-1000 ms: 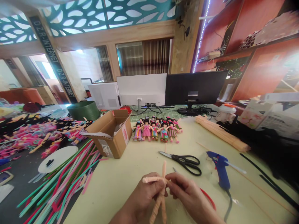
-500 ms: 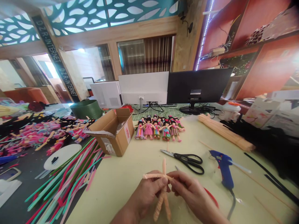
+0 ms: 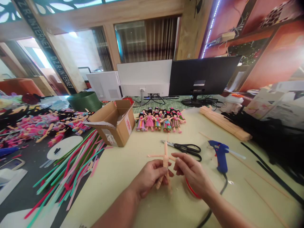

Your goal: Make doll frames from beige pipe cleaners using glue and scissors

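Note:
A peach-coloured pipe-cleaner doll body (image 3: 165,155), with a stem at the top, two arms and two wrapped legs, is upright in front of me. My left hand (image 3: 150,175) is closed around its lower trunk, thumb across the front. With its fingertips my right hand (image 3: 191,169) pinches the end of the figure's right-side arm. Beyond the hands lie black-handled scissors (image 3: 187,148). A blue hot glue gun (image 3: 220,155) rests to the right. Partly hidden under my right hand is a curved red item (image 3: 190,189).
Finished dolls (image 3: 158,122) lie beyond the scissors, beside an open cardboard box (image 3: 120,134). Coloured pipe cleaners (image 3: 76,167) spread at left near a white plate (image 3: 64,146). At right are a peach pipe-cleaner bundle (image 3: 225,123) and a black heap (image 3: 268,136). Monitors (image 3: 144,74) stand behind.
My view has tilted down. My left hand's grip has shifted from the crossing of the arms to the lower trunk, and the doll body's trunk now shows. The right hand still pinches the arm.

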Demonstrator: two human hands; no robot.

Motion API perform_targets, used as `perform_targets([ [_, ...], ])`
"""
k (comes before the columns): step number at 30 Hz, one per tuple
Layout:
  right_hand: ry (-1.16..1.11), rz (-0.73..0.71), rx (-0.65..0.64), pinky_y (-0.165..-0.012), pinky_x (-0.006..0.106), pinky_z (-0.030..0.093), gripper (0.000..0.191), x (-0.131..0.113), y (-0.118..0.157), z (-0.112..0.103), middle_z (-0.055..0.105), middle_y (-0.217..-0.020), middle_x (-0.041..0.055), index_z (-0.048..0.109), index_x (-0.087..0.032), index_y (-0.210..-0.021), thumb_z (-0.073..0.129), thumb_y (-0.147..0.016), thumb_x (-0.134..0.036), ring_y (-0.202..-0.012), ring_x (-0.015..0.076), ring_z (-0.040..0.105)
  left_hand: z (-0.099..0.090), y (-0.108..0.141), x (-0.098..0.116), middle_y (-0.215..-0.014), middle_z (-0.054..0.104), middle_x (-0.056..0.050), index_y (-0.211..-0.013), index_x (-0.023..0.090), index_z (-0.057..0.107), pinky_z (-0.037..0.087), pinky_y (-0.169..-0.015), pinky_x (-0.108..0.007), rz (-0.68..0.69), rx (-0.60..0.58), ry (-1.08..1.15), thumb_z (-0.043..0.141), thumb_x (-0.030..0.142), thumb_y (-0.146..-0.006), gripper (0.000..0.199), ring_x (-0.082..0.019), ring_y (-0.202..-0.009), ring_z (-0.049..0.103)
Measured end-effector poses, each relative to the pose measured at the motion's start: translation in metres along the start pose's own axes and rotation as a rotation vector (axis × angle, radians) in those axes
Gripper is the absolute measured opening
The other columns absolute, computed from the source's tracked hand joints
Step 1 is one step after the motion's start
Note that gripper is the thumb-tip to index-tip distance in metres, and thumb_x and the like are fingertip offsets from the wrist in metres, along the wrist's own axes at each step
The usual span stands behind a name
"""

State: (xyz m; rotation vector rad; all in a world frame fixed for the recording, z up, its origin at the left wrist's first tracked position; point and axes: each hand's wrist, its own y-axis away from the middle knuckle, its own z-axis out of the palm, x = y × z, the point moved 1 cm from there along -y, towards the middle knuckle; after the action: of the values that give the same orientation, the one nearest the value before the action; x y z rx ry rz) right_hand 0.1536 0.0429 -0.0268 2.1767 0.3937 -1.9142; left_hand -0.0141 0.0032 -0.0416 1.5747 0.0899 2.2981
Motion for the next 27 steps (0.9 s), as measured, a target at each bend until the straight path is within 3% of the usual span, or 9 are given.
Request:
perform_targets([
  [11,-0.047,0.036,0.008,-0.057,0.027,0.045,0.038,0.0025,-0.0051,-0.0053,0.059,-0.067,0.0005,0.059,-0.014,-0.106,0.053,-0.086,-0.046,-0.058,0.0116,0.053,0.0009,0.0037,0.0075,-0.099,0.064,-0.011,-0.110,0.011,0.059,0.043,-0.067,-0.026,-0.013,-0.035,0.054,0.069,0.013,-0.069,0.042,-0.012,-0.070,0.060],
  [17,-0.041,0.054,0.017,-0.057,0.026,0.045,0.034,0.0018,-0.0053,-0.0042,0.057,-0.065,-0.0005,0.060,-0.015,-0.102,0.055,-0.085,-0.044,-0.058,0.0113,0.053,0.0000,0.0035,0.0067,-0.100,0.064,-0.010,-0.111,0.015,0.060,0.043,-0.067,-0.025,0.001,-0.050,0.046,0.065,0.007,-0.065,0.046,-0.014,-0.077,0.060],
  [27,-0.039,0.013,0.027,-0.055,0.024,0.042,0.025,0.0015,-0.0045,-0.0040,0.056,-0.059,-0.0018,0.063,-0.016,-0.093,0.056,-0.085,-0.038,-0.056,0.0104,0.050,0.0009,0.0038,0.0097,-0.100,0.065,-0.010,-0.110,0.015,0.059,0.042,-0.063,-0.024,-0.024,-0.028,0.012,0.061,0.004,-0.061,0.050,-0.013,-0.073,0.061],
])
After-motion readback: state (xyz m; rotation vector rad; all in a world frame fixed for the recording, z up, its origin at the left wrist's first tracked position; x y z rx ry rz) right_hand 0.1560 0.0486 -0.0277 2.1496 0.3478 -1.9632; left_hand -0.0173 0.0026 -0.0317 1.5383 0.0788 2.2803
